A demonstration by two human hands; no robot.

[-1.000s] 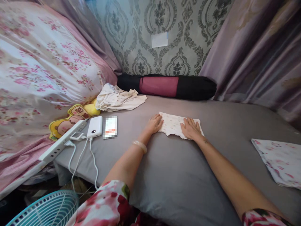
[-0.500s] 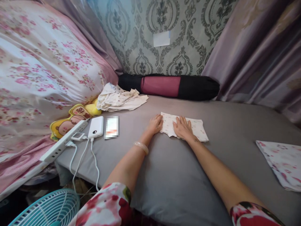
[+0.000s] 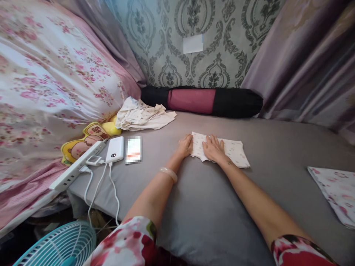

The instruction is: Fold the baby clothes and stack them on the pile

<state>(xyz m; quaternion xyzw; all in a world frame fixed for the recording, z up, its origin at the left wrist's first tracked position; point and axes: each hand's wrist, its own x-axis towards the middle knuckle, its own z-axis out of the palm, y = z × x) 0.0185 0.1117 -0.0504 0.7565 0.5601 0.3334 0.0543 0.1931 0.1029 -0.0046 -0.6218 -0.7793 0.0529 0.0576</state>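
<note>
Right hand has slid leftward over the patterned cloth on the bed, open and flat; left hand touches its left edge, grip unclear. Even pressure should smooth it best.

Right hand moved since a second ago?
Yes, left. Judged against the dark roll, the right hand has shifted from right of its red panel to below that panel's right end, nearer the left hand.
</note>
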